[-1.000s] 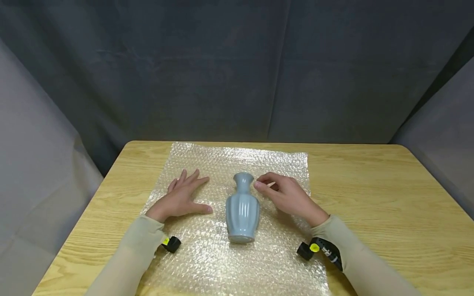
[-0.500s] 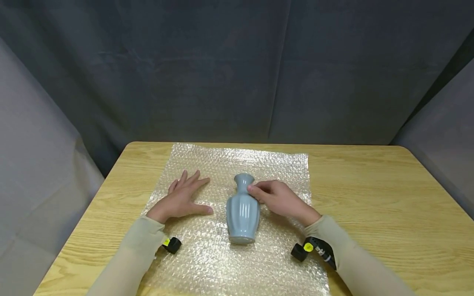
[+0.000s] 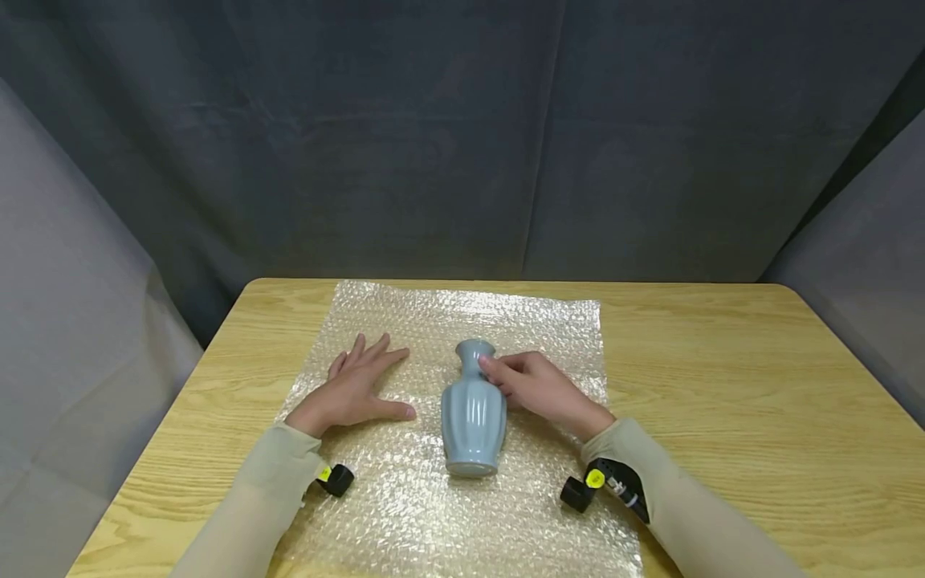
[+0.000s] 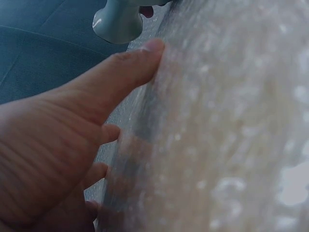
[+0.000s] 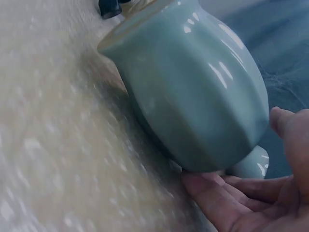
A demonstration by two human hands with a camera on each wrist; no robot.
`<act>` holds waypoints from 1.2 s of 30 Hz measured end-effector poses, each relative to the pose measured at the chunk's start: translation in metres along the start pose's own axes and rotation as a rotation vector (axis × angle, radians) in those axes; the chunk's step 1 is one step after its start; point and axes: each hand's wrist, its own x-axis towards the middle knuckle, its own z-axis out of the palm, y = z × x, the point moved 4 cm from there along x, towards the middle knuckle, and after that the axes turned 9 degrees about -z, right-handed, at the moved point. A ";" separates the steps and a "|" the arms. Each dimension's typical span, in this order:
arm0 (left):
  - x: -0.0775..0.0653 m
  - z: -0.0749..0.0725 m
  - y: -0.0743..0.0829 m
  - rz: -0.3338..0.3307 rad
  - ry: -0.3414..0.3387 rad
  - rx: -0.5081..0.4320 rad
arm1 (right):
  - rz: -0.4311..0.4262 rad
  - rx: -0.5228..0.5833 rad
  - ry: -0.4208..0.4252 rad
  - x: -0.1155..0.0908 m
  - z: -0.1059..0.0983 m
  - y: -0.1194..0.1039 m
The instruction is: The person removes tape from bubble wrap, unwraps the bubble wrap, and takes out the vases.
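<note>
A pale blue-grey glazed vase point(image 3: 473, 425) lies on its side on a sheet of bubble wrap point(image 3: 433, 522), mouth pointing away and base towards me. My right hand point(image 3: 545, 389) holds it at the neck and shoulder from the right. In the right wrist view the thumb is on the upper side of the vase point(image 5: 193, 87) and the other fingers reach beneath it; part of the neck is hidden. To the left, my left hand point(image 3: 350, 393) rests on the bubble wrap with fingers spread, apart from the vase.
The bubble wrap covers the middle of a wooden table point(image 3: 744, 401), whose bare wood shows on both sides. A dark curtain point(image 3: 433, 144) hangs behind the far edge, with light cloth point(image 3: 72, 361) at the left and right.
My right hand has moved left and a little nearer, from beside the vase's mouth to a hold on its neck and shoulder. The left hand and vase look unmoved.
</note>
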 end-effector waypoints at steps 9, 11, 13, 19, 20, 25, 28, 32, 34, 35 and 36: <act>-0.002 -0.001 -0.003 0.001 0.005 -0.010 | 0.063 0.223 0.006 0.004 0.010 0.002; -0.002 -0.001 -0.003 0.005 0.009 -0.012 | 0.082 0.226 0.015 0.005 0.010 0.003; -0.002 -0.001 -0.004 0.002 0.010 -0.013 | 0.097 0.232 0.016 0.006 0.011 0.003; -0.001 0.000 -0.004 0.000 0.009 -0.018 | 0.135 0.202 -0.002 0.013 0.010 0.003; -0.001 0.000 -0.004 0.002 0.011 -0.018 | 0.145 0.195 -0.003 0.014 0.009 0.003; 0.000 0.001 -0.004 0.014 0.017 -0.018 | 0.179 0.186 0.002 0.017 0.009 0.003; 0.000 0.001 -0.003 0.016 0.020 -0.016 | 0.175 0.176 -0.002 0.017 0.010 0.003; 0.001 0.001 -0.003 0.014 0.021 -0.009 | 0.171 0.161 -0.001 0.017 0.010 0.003; 0.001 0.001 -0.003 0.015 0.020 -0.005 | 0.171 0.152 0.006 0.016 0.010 0.004; 0.001 0.001 -0.003 0.016 0.020 -0.003 | 0.172 0.148 0.013 0.016 0.010 0.004; 0.002 0.001 -0.003 0.017 0.022 -0.001 | 0.172 0.147 0.019 0.016 0.010 0.004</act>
